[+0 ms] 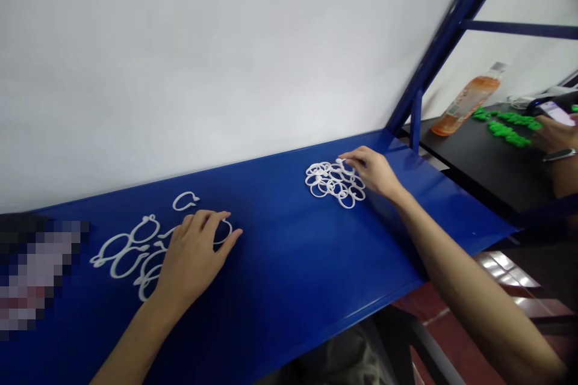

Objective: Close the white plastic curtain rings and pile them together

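Several white plastic rings with small knobbed ends, like curtain rings, lie at the left of the blue table [280,277]. Many are unfastened, such as the C-shaped ring [183,201] near the wall. My left hand [194,246] rests over this group, thumb and fingers apart. One ring [231,231] shows between its thumb and forefinger, and others are partly hidden under the hand. Farther right is a pile of white rings [332,183], overlapping and apparently closed. At its right edge my right hand [370,169] pinches a ring [339,160] between thumb and forefinger.
A white wall [226,60] runs behind the table. Blue metal framing [418,114] rises at the right end. Beyond it, a black table [478,159] holds an orange drink bottle [469,102] and green pieces [508,129]. Another person's hand [553,135] holds a phone there.
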A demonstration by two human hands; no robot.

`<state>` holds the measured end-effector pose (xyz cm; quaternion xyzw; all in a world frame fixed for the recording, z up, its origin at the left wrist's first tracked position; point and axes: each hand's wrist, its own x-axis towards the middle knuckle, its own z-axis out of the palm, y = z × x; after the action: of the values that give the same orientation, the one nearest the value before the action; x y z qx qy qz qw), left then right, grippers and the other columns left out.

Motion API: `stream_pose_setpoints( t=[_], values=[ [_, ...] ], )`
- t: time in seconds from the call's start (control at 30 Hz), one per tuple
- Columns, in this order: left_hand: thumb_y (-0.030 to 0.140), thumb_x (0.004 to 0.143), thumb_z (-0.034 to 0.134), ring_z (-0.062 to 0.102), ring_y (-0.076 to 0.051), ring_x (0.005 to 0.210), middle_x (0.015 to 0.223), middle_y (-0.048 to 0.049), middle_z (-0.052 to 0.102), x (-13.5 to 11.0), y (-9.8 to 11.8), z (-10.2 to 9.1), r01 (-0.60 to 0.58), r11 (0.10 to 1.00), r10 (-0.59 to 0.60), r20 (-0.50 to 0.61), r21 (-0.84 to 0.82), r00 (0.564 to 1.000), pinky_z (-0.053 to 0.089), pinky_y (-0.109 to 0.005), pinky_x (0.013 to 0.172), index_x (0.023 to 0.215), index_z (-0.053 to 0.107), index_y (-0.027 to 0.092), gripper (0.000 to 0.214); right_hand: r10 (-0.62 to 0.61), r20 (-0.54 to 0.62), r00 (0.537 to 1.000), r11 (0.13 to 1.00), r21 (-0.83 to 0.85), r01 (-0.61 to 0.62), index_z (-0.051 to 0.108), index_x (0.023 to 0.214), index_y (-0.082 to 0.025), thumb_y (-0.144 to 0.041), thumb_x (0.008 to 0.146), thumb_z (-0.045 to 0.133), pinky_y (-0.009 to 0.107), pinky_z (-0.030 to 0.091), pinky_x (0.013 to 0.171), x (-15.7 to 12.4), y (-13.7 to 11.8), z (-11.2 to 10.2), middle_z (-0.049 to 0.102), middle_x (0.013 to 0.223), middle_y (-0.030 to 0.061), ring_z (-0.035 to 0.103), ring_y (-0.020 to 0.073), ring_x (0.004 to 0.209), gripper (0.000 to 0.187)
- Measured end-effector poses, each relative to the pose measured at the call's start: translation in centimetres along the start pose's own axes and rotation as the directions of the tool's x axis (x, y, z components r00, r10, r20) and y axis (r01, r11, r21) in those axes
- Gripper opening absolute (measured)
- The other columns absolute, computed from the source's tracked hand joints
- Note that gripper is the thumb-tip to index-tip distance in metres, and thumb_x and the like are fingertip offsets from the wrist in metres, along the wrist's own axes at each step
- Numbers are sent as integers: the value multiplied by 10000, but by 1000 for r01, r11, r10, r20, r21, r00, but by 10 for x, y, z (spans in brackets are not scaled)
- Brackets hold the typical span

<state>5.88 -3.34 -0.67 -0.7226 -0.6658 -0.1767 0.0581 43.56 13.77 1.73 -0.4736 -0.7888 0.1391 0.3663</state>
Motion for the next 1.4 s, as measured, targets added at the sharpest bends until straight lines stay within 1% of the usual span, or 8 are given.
stream_pose_setpoints(
  t=[0.17, 0.63, 0.87, 1.07, 1.2, 1.27, 1.33, 1.4],
  values=[
    [635, 920, 472, 579, -368, 1106, 1176, -152, 641, -2, -1, 1, 42, 996, -48, 80, 74, 996, 473, -535, 922, 1273, 616, 171, 601, 238, 49, 970, 967, 87, -241, 737, 906, -183, -276, 852, 672, 333, 514, 734, 2, 36, -8, 756, 871, 58, 675, 197, 766, 126],
    [668, 886, 416, 526, -394, 1187, 1288, -188, 586, 1, 4, -4, 162, 963, -196, 148, 216, 969, 432, -540, 990, 1398, 545, 140, 746, 317, 92, 944, 949, -27, -315, 753, 928, -190, -294, 853, 631, 331, 509, 752, 3, 49, -4, 769, 886, 57, 682, 199, 770, 177],
    [570, 937, 404, 550, -378, 1161, 1227, -166, 651, 0, 1, -1, 144, 980, -164, 149, 140, 975, 433, -534, 981, 1342, 573, 120, 629, 336, 50, 940, 939, -89, -331, 756, 934, -182, -292, 869, 611, 337, 506, 740, 2, 45, -4, 754, 817, 57, 662, 190, 701, 194],
    [602, 923, 470, 589, -349, 1104, 1119, -134, 677, 0, 4, -2, 152, 988, -153, 51, 27, 987, 436, -535, 976, 1331, 549, 149, 614, 302, -41, 953, 943, -136, -304, 749, 908, -177, -313, 884, 603, 357, 510, 747, 2, 45, -6, 758, 842, 73, 672, 214, 747, 201],
    [647, 910, 500, 613, -323, 1054, 1087, -107, 671, -2, 14, -2, 87, 995, -89, -49, -53, 995, 449, -520, 968, 1346, 521, 175, 643, 98, -329, 939, 976, -153, -155, 727, 922, -180, -313, 930, 566, 369, 516, 766, -2, 14, -6, 751, 906, 93, 667, 219, 789, 210],
    [642, 909, 522, 627, -307, 1027, 1067, -96, 671, -4, 21, -2, 34, 996, -42, -99, -77, 994, 466, -504, 954, 1346, 515, 185, 633, -6, -375, 927, 993, -109, -38, 713, 934, -192, -331, 964, 548, 362, 520, 767, -9, -19, 2, 745, 910, 82, 669, 212, 803, 218],
    [610, 909, 561, 641, -286, 994, 1043, -89, 673, -5, 27, -1, -38, 995, 24, -163, -88, 986, 493, -470, 925, 1341, 512, 187, 606, -96, -232, 968, 994, 28, 105, 702, 931, -205, -332, 988, 539, 341, 524, 785, -21, -60, 20, 750, 952, 65, 683, 198, 847, 214],
    [543, 907, 617, 653, -261, 963, 1024, -86, 675, -6, 33, 1, -129, 988, 106, -244, -81, 964, 518, -425, 893, 1333, 511, 181, 569, -160, 15, 987, 965, 212, 153, 698, 962, -217, -332, 994, 555, 318, 526, 805, -35, -101, 44, 753, 967, 40, 693, 181, 875, 186]
  ],
)
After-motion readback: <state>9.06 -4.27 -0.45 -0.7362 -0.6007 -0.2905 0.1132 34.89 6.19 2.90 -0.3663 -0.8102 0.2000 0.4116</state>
